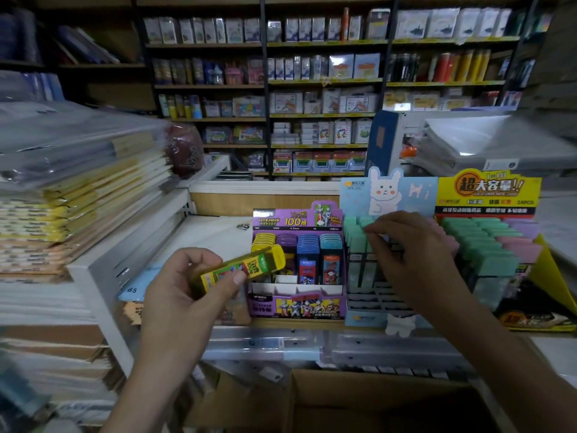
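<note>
Yellow lead case [242,269] in left hand [184,295], before purple box [296,307] marked "100根".

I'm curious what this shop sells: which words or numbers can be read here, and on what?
"100根": purple box
"0.5mm": purple box
"SUPER POWER": purple box
"Hi": rabbit card
"超大容量!!": yellow box
"24PCS": yellow box
"B5": white pack
"B5": blue pack
Shelf goods and the yellow case in the left hand: too blurred.
</note>
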A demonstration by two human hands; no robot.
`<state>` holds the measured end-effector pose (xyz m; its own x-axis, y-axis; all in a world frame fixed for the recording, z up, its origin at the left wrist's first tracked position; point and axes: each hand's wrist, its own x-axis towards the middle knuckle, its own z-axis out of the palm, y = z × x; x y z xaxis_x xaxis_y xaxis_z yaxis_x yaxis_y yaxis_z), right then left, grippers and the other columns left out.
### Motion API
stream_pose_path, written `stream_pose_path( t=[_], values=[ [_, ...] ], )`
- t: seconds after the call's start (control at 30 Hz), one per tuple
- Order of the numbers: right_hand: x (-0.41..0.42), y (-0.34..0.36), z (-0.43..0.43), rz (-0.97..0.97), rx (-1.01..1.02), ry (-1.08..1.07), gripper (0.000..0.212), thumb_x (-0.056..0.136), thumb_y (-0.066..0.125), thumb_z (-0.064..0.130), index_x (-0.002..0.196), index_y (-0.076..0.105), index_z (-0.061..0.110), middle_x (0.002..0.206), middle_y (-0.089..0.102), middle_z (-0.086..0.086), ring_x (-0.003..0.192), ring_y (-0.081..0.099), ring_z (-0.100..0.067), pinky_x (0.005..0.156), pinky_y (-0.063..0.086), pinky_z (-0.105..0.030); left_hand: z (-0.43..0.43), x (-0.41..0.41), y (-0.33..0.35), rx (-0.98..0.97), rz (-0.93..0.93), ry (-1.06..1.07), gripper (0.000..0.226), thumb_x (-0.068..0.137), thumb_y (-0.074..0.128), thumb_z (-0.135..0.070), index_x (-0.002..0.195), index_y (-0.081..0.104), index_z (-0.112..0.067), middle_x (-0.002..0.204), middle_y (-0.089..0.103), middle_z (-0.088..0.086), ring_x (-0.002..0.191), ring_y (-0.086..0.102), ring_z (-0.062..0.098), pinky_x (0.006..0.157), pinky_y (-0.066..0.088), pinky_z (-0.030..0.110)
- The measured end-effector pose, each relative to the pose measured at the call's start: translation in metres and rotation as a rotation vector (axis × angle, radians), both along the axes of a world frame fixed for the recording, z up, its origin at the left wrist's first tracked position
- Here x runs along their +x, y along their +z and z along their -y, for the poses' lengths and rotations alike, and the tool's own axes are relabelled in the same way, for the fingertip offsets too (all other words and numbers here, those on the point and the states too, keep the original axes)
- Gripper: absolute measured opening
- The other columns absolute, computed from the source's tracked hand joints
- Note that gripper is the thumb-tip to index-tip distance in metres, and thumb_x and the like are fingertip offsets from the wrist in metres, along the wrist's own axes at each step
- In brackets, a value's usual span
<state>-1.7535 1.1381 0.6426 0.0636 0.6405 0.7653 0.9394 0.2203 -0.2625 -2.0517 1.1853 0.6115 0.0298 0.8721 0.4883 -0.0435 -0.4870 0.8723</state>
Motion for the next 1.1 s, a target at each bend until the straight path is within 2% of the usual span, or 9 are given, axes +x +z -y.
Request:
stream_pose_path(
  t=[0.07, 0.2, 0.37, 0.5, 0.6, 0.67, 0.8, 0.9, 1.1],
  values=[
    [0.003, -0.004, -0.001, 0.034, -0.028, 0.001, 0.015, 0.092, 0.068, 0.007, 0.103, 0.076, 0.003, 0.101, 0.071, -0.009, 0.093, 0.061, -0.03, 0.082, 0.053, -0.046, -0.007, -0.006, 0.004, 0.038, -0.067, 0.038, 0.029, 0.07, 0.084, -0.031, 0.09, 0.064, -0.032, 0.072, 0.073, 0.002, 0.057, 0.063, 0.009, 0.047, 0.047, 0.017],
    [0.005, -0.006, 0.0, 0.082, -0.051, 0.005, 0.016, 0.092, 0.067, 0.006, 0.105, 0.076, 0.003, 0.102, 0.071, -0.009, 0.094, 0.061, -0.029, 0.084, 0.051, -0.039, -0.018, -0.01, 0.014, 0.151, -0.221, 0.056, 0.023, 0.076, 0.082, -0.037, 0.092, 0.065, -0.034, 0.079, 0.073, -0.006, 0.068, 0.067, 0.007, 0.056, 0.051, 0.017],
    [0.005, -0.007, 0.0, 0.079, -0.037, 0.007, 0.015, 0.091, 0.067, 0.004, 0.103, 0.076, 0.001, 0.1, 0.071, -0.011, 0.092, 0.061, -0.03, 0.083, 0.052, -0.041, -0.03, -0.009, 0.022, 0.201, -0.357, 0.016, 0.008, 0.094, 0.069, -0.032, 0.096, 0.065, -0.039, 0.082, 0.067, -0.008, 0.071, 0.062, 0.012, 0.058, 0.052, 0.034],
    [0.004, -0.007, -0.001, 0.07, -0.033, -0.003, 0.015, 0.091, 0.067, 0.005, 0.103, 0.076, 0.002, 0.1, 0.071, -0.01, 0.091, 0.061, -0.029, 0.082, 0.05, -0.038, -0.04, -0.007, 0.028, 0.245, -0.51, -0.032, 0.014, 0.1, 0.055, -0.032, 0.103, 0.06, -0.044, 0.088, 0.062, -0.009, 0.076, 0.059, 0.01, 0.065, 0.048, 0.027],
    [0.004, -0.007, -0.002, 0.065, -0.03, -0.004, 0.014, 0.091, 0.068, 0.005, 0.102, 0.076, 0.002, 0.1, 0.071, -0.01, 0.091, 0.061, -0.028, 0.082, 0.05, -0.038, -0.045, -0.004, 0.03, 0.225, -0.58, -0.049, 0.025, 0.101, 0.061, -0.022, 0.109, 0.056, -0.044, 0.095, 0.065, -0.014, 0.081, 0.062, 0.007, 0.067, 0.05, 0.031],
    [0.004, -0.008, -0.002, 0.059, -0.024, 0.0, 0.014, 0.091, 0.068, 0.006, 0.102, 0.076, 0.003, 0.1, 0.071, -0.009, 0.091, 0.061, -0.028, 0.082, 0.05, -0.037, -0.049, -0.002, 0.032, 0.213, -0.555, -0.062, 0.032, 0.098, 0.065, -0.018, 0.109, 0.053, -0.045, 0.096, 0.068, -0.012, 0.081, 0.064, 0.008, 0.066, 0.051, 0.033],
    [0.005, -0.008, -0.002, 0.051, -0.019, 0.005, 0.013, 0.091, 0.068, 0.006, 0.101, 0.076, 0.004, 0.099, 0.071, -0.008, 0.09, 0.061, -0.026, 0.082, 0.05, -0.036, -0.057, 0.0, 0.032, 0.242, -0.59, -0.048, 0.032, 0.096, 0.068, -0.014, 0.103, 0.054, -0.042, 0.09, 0.069, -0.014, 0.08, 0.068, 0.007, 0.06, 0.045, 0.02],
    [0.004, -0.007, -0.002, 0.057, -0.023, 0.001, 0.012, 0.091, 0.068, 0.006, 0.101, 0.076, 0.004, 0.098, 0.071, -0.008, 0.089, 0.062, -0.027, 0.081, 0.052, -0.039, -0.062, 0.001, 0.028, 0.221, -0.549, -0.077, 0.027, 0.096, 0.067, -0.012, 0.104, 0.058, -0.036, 0.089, 0.068, -0.013, 0.08, 0.065, 0.007, 0.065, 0.047, 0.029],
    [0.002, -0.006, -0.001, 0.058, -0.029, -0.018, 0.014, 0.09, 0.07, 0.006, 0.102, 0.075, 0.005, 0.1, 0.071, -0.009, 0.091, 0.062, -0.028, 0.082, 0.054, -0.045, -0.062, 0.005, 0.027, 0.086, -0.157, -0.129, 0.02, 0.103, 0.055, -0.008, 0.111, 0.06, -0.026, 0.101, 0.069, 0.005, 0.089, 0.067, 0.019, 0.076, 0.057, 0.042]
  ],
)
